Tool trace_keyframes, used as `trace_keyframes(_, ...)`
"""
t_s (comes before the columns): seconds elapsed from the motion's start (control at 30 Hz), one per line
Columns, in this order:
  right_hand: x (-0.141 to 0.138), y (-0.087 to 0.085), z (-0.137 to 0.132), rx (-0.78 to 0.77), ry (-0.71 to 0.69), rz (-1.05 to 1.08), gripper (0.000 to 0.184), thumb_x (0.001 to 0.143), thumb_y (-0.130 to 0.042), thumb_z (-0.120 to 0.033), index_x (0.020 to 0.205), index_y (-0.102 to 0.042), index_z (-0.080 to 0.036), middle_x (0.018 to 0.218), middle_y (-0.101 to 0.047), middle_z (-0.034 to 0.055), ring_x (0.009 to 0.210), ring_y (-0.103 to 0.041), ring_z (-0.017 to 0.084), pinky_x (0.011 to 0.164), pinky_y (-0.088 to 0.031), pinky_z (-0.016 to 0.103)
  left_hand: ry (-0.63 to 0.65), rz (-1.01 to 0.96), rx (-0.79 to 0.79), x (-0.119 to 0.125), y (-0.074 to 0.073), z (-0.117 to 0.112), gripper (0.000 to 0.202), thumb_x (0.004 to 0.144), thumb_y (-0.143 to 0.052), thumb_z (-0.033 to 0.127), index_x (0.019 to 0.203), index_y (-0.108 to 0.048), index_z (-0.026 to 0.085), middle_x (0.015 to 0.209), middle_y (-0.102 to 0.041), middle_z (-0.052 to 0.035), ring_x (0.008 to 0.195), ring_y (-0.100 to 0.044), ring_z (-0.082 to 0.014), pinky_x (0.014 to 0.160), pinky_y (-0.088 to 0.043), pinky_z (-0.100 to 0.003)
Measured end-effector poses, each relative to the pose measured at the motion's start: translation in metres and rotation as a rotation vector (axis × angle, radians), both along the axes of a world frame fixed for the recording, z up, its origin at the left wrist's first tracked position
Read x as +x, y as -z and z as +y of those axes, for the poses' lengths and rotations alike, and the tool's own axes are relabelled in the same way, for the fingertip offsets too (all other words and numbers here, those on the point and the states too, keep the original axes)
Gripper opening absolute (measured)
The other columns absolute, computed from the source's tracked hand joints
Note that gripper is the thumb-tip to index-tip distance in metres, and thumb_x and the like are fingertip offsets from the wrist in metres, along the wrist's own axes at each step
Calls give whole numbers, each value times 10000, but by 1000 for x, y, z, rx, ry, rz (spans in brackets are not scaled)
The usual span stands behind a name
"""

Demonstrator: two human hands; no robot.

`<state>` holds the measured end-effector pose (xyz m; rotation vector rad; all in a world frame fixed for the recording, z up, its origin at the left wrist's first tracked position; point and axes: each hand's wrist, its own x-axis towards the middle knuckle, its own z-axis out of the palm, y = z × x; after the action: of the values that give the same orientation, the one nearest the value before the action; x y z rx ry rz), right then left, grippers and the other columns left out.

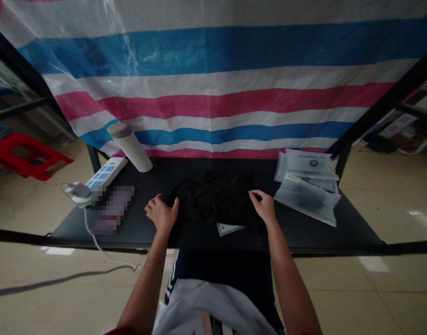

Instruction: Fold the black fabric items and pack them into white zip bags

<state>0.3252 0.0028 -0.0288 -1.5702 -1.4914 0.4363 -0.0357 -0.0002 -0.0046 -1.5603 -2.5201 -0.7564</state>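
A black cloth garment [213, 200] lies crumpled in the middle of a black table [325, 230], and its dark folds are hard to make out. My left hand [162, 214] is at the garment's left edge, fingers curled against the cloth. My right hand [264, 206] has its fingertips on the garment's right edge. Whether either hand grips the cloth, I cannot tell. A small white triangular piece [229, 229] lies on the table between my hands, partly under the cloth's near edge.
Several translucent packaging bags [307, 186] are stacked at the table's right. A white cylinder [130, 147] lies at the back, beside a white power strip [103, 177] with a cable hanging off the front edge. A pixelated rectangular object [111, 209] lies near the strip. A striped tarp hangs behind.
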Motion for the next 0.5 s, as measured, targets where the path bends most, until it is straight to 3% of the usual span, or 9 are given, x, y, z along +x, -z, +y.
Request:
trace_keyframes(0.07,-1,0,0,0,1,-24,284,885,-532,-423,925,-735,-229,965,-761,54,939,-703,266,868,-505,378,45,32,-145,-7,-5,-1,527,835,-582,540,1150,-606,118,1195,-565,-217,1162,-490,-428,909,-430,-515)
trace_keyframes(0.13,-1,-1,-1,-5,-2,-38,281,886,-529,-418,926,-736,-231,967,-762,52,930,-705,267,864,-505,381,218,7,-260,-6,-18,2,401,882,-536,484,1075,-625,144,1090,-620,-184,1070,-570,-380,840,-458,-441)
trace_keyframes(0.2,-2,-2,-2,-13,-3,-30,281,885,-530,-416,928,-737,-230,970,-762,52,929,-706,266,863,-508,383,376,-71,-271,9,-38,7,333,921,-490,438,1082,-601,168,919,-657,-124,895,-639,-307,722,-460,-357)
trace_keyframes(0.3,-3,-2,-2,-29,3,-7,290,885,-528,-425,932,-739,-231,973,-761,53,928,-707,266,851,-518,388,591,-175,-169,50,-67,13,287,934,-488,442,1056,-577,198,735,-625,-47,693,-632,-233,616,-422,-305)
trace_keyframes(0.37,-4,-2,-1,-32,3,1,291,882,-535,-430,940,-738,-231,974,-760,55,922,-707,266,848,-524,395,859,-299,-132,78,-78,16,270,926,-520,435,1066,-571,211,825,-650,-47,712,-629,-198,627,-438,-288)
trace_keyframes(0.43,-4,-5,-1,1,6,41,288,884,-538,-421,962,-731,-222,1002,-754,65,945,-703,259,874,-527,400,1092,-465,-147,93,-82,18,359,913,-553,422,1204,-519,215,1011,-661,-71,807,-640,-182,666,-473,-276)
trace_keyframes(0.5,-4,-12,-5,70,19,89,275,893,-532,-400,972,-718,-212,1045,-742,80,992,-691,247,920,-520,402,1110,-574,-106,91,-79,20,413,929,-525,398,1291,-463,210,1129,-640,-91,911,-639,-182,739,-499,-285)
